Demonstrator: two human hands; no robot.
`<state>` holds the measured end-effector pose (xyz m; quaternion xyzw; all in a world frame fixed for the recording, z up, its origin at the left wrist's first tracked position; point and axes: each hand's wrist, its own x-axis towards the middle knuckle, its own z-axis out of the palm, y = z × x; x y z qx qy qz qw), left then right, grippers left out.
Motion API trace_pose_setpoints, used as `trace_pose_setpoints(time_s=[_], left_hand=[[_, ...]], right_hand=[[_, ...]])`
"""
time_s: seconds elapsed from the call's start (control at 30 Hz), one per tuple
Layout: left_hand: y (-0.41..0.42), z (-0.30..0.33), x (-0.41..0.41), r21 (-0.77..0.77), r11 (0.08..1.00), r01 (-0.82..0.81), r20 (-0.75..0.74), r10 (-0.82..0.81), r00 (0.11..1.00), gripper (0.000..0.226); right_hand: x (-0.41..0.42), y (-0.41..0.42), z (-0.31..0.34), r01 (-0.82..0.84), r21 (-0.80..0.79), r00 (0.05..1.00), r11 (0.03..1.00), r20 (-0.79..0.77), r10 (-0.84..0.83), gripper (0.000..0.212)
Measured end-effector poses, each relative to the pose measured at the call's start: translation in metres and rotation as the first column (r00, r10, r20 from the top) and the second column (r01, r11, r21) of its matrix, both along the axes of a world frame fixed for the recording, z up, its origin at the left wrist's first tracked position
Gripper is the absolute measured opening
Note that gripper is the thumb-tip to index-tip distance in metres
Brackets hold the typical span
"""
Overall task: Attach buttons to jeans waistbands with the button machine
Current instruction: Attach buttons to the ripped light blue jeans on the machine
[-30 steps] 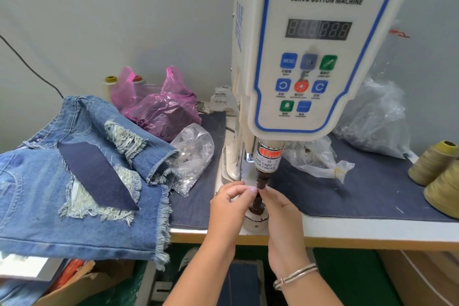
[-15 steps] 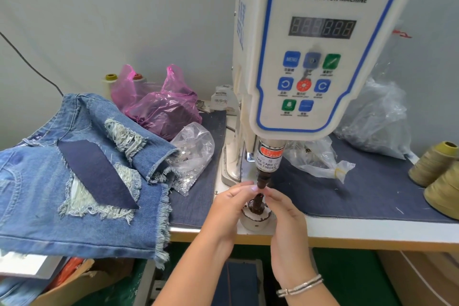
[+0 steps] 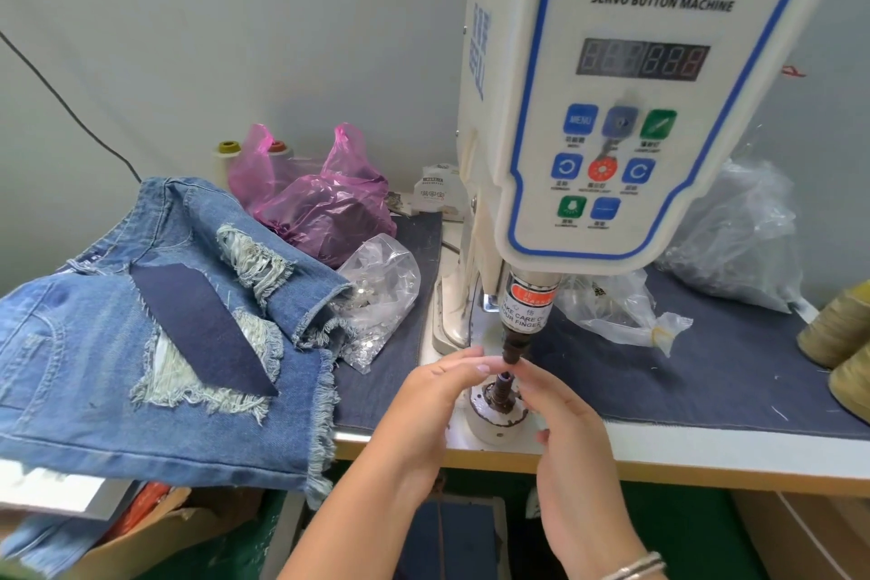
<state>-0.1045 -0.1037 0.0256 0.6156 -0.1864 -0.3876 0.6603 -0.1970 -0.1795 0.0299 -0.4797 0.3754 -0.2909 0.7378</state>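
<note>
Jeans [image 3: 155, 344] left of button machine [image 3: 626, 108]; thread cones [image 3: 842, 344] right

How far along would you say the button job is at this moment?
Nothing looks finished. In hand: left hand and right hand work at the button machine die, with no fabric under it. Left: the jeans lie aside, unbuttoned as far as visible.

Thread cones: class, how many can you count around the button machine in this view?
4. Two pale thread cones stand at the back wall, one yellow-topped, one orange-topped behind the pink bag. Two olive ones sit at the right edge. Others may be hidden.
</note>
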Motion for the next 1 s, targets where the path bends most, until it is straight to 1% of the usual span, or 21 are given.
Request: trace_pose_setpoints(time_s=[0.07,0.1,0.17,0.2,0.23,0.3,0.37,0.43,0.47,0.5,0.53,0.6,0.63,0.67,0.7,0.73,0.8,0.87,0.93,0.97,1.0], left_hand=[[0.009,0.005,0.002,0.05,0.994,-0.094,0.17,0.084,0.982,0.028],[0.015,0.007,0.006,0.073,0.982,-0.173,0.293,0.145,0.945,0.029],[0.03,0.012,0.02,0.064,0.949,-0.309,0.53,0.23,0.816,0.029],[0.038,0.016,0.029,0.054,0.936,-0.349,0.623,0.242,0.744,0.028],[0.046,0.02,0.039,0.054,0.924,-0.379,0.701,0.235,0.673,0.026],[0.063,0.029,0.061,0.071,0.891,-0.447,0.811,0.209,0.546,0.024],[0.081,0.036,0.083,0.06,0.835,-0.547,0.876,0.219,0.43,0.024],[0.103,0.041,0.106,0.01,0.758,-0.653,0.923,0.245,0.298,0.022],[0.115,0.041,0.119,0.005,0.713,-0.701,0.941,0.234,0.244,0.02],[0.128,0.041,0.132,0.036,0.662,-0.749,0.952,0.204,0.226,0.017],[0.141,0.041,0.145,0.114,0.598,-0.793,0.951,0.166,0.261,0.019],[0.16,0.038,0.164,0.351,0.434,-0.83,0.9,0.088,0.427,0.034],[0.165,0.035,0.17,0.448,0.357,-0.82,0.869,0.041,0.493,0.042],[0.167,0.032,0.175,0.506,0.307,-0.806,0.847,-0.001,0.531,0.05],[0.167,0.028,0.179,0.529,0.287,-0.799,0.838,-0.026,0.545,0.055],[0.165,0.025,0.181,0.528,0.289,-0.799,0.84,-0.033,0.542,0.057],[0.156,0.022,0.183,0.474,0.342,-0.811,0.868,-0.026,0.496,0.045],[0.144,0.024,0.182,0.348,0.474,-0.809,0.909,0.04,0.414,0.026],[0.13,0.027,0.175,0.198,0.643,-0.74,0.929,0.119,0.351,0.028],[0.124,0.028,0.171,0.15,0.725,-0.673,0.932,0.124,0.341,0.027],[0.118,0.028,0.167,0.122,0.794,-0.595,0.92,0.135,0.369,0.021]], right_hand=[[-0.002,-0.005,0.007,-0.016,0.165,0.997,0.986,-0.07,0.028,0.019],[-0.003,-0.006,0.009,-0.032,0.276,0.999,0.961,-0.029,0.041,0.023],[-0.005,-0.002,0.014,-0.127,0.499,0.986,0.857,0.155,0.056,0.029],[-0.006,0.001,0.013,-0.178,0.571,0.973,0.802,0.224,0.057,0.03],[-0.007,0.005,0.011,-0.23,0.602,0.961,0.765,0.267,0.079,0.031],[-0.001,0.016,0.008,-0.346,0.57,0.93,0.745,0.314,0.192,0.033],[0.013,0.028,0.007,-0.451,0.453,0.889,0.769,0.297,0.347,0.032],[0.033,0.04,0.011,-0.537,0.232,0.843,0.811,0.179,0.507,0.022],[0.045,0.045,0.013,-0.578,0.105,0.816,0.809,0.082,0.572,0.025],[0.059,0.05,0.016,-0.622,-0.01,0.783,0.783,-0.029,0.622,0.026],[0.075,0.055,0.017,-0.67,-0.113,0.742,0.733,-0.132,0.658,0.023],[0.107,0.065,0.016,-0.739,-0.301,0.674,0.603,-0.321,0.665,0.014],[0.123,0.068,0.013,-0.752,-0.404,0.658,0.521,-0.422,0.623,0.017],[0.137,0.07,0.009,-0.755,-0.485,0.654,0.442,-0.499,0.569,0.024],[0.149,0.072,0.007,-0.751,-0.538,0.657,0.383,-0.544,0.522,0.03],[0.159,0.074,0.006,-0.748,-0.566,0.659,0.348,-0.569,0.492,0.036],[0.175,0.076,0.004,-0.759,-0.576,0.646,0.302,-0.61,0.459,0.046],[0.187,0.079,0.001,-0.774,-0.564,0.63,0.288,-0.644,0.433,0.048],[0.191,0.077,-0.002,-0.74,-0.56,0.669,0.371,-0.563,0.485,0.035],[0.19,0.075,-0.003,-0.704,-0.557,0.705,0.44,-0.481,0.52,0.029],[0.188,0.071,-0.003,-0.651,-0.55,0.755,0.524,-0.394,0.524,0.03]])
